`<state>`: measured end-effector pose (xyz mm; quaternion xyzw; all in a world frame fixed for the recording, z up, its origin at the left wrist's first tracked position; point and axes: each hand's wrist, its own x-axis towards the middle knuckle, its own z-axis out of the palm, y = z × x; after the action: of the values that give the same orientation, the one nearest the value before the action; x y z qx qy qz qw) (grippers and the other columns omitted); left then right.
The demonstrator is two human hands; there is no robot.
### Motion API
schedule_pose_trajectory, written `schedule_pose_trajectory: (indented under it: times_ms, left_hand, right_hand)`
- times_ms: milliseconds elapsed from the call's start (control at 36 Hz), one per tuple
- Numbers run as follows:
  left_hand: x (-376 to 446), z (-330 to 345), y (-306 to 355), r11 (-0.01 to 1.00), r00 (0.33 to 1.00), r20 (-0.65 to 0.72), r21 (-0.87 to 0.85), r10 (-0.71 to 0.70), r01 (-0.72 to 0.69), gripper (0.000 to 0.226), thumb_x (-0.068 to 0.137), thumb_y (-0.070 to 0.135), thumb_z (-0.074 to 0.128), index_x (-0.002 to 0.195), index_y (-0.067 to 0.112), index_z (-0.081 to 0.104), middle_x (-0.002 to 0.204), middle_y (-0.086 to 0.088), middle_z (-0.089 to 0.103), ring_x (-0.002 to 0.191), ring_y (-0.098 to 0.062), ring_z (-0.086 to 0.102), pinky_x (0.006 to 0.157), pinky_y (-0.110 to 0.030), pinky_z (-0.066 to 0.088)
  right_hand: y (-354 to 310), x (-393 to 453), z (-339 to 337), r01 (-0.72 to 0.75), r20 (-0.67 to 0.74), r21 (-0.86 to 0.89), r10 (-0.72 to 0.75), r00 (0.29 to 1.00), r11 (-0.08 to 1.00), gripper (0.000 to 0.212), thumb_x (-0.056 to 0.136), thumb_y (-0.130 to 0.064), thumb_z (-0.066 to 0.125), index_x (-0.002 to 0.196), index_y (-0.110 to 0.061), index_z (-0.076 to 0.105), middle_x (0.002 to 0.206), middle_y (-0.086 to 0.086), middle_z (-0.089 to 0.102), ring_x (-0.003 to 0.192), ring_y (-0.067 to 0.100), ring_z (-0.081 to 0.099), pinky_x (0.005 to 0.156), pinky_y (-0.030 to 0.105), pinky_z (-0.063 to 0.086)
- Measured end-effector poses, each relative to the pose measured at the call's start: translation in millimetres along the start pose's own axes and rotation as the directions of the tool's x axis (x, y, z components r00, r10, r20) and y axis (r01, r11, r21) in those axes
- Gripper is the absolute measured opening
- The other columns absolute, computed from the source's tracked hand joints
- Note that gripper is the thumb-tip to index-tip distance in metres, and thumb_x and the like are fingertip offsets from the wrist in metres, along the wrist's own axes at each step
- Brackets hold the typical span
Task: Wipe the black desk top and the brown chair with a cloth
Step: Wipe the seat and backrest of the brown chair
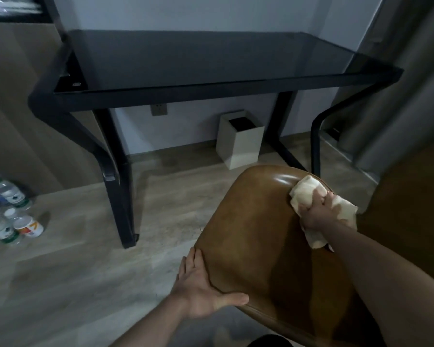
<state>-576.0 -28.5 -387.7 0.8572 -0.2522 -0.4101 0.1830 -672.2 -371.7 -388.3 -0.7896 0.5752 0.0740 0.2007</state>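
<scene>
The brown leather chair fills the lower right, its seat facing me. My right hand grips a crumpled cream cloth and presses it on the seat's far right corner. My left hand holds the seat's left edge, fingers along the side and thumb over the near rim. The black desk top stands beyond the chair against the wall, bare and glossy.
A white waste bin sits under the desk by the wall. Several plastic water bottles lie on the wooden floor at the left. A grey curtain hangs at the right. A wooden cabinet stands left of the desk.
</scene>
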Motion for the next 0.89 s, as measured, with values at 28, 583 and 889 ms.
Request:
schedule_pose_trajectory:
  times_ms: [28, 583, 889]
  left_hand:
    - [2, 0, -1, 1.0, 1.0, -0.002, -0.004, 0.003, -0.003, 0.174, 0.033, 0.097, 0.069, 0.159, 0.016, -0.021, 0.167, 0.005, -0.022, 0.155, -0.022, -0.018, 0.128, -0.041, 0.006]
    - [14, -2, -2, 1.0, 1.0, 0.009, 0.021, 0.003, -0.004, 0.179, 0.028, 0.1, 0.067, 0.158, 0.017, -0.023, 0.166, 0.008, -0.025, 0.155, -0.02, -0.019, 0.128, -0.038, 0.006]
    - [4, -3, 6, 0.999, 1.0, 0.014, 0.034, 0.005, -0.005, 0.179, 0.026, 0.102, 0.063, 0.16, 0.017, -0.019, 0.168, 0.004, -0.019, 0.156, -0.023, -0.015, 0.128, -0.039, 0.008]
  right_hand:
    - [-11, 4, 2, 0.037, -0.012, 0.002, -0.037, 0.999, 0.999, 0.078, 0.103, -0.053, 0.039, 0.16, -0.032, -0.01, 0.167, 0.001, -0.021, 0.153, 0.039, -0.011, 0.119, 0.065, 0.004]
    - [-91, 39, 15, 0.453, -0.06, -0.3, -0.491, 0.869, 0.839, 0.063, 0.103, -0.047, 0.032, 0.16, -0.033, 0.012, 0.17, -0.001, -0.002, 0.155, 0.034, -0.009, 0.12, 0.065, -0.006]
    - [38, 17, -36, 0.007, -0.151, 0.081, 0.006, 0.989, 0.997, 0.076, 0.096, -0.058, 0.04, 0.16, -0.027, 0.014, 0.156, 0.016, 0.035, 0.141, 0.039, 0.037, 0.111, 0.049, 0.03]
